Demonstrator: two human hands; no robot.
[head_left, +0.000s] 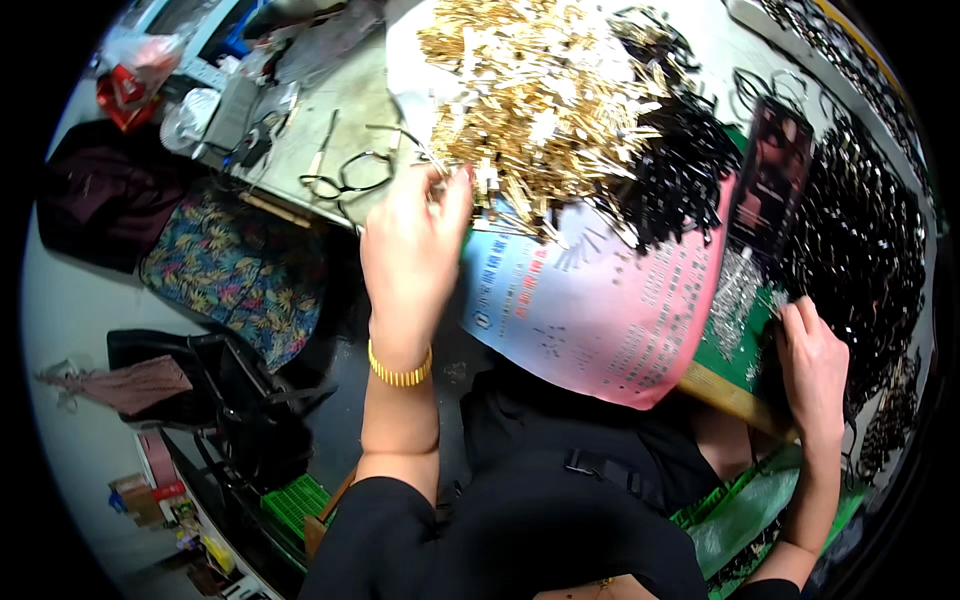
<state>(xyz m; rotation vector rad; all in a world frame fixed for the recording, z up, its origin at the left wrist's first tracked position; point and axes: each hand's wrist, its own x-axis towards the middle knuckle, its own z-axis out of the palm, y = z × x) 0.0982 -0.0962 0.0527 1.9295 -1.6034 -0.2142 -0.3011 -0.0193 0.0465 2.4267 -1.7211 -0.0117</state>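
Observation:
My left hand (pixel 412 245), with a gold band on its wrist, is closed at the left edge of a heap of thin gold strips (pixel 545 95). Its thumb and fingertips pinch together; what they hold is too small to make out. A heap of glossy black strips (pixel 675 170) adjoins the gold one. My right hand (pixel 812 365) is lower right, its fingers bent together beside a large pile of shiny black pieces (pixel 860 240); any object in them is hidden. Close by, small silver bits (pixel 737 295) lie on a green mat (pixel 722 350).
A printed pink-and-blue sheet (pixel 590 310) overhangs the table's near edge. Black-framed eyeglasses (pixel 345 182) rest left of the gold heap. A phone (pixel 772 180) stands between the black piles. Clothes (pixel 235 255) and a black bag (pixel 240 400) are at left; a green crate (pixel 297 503) is below.

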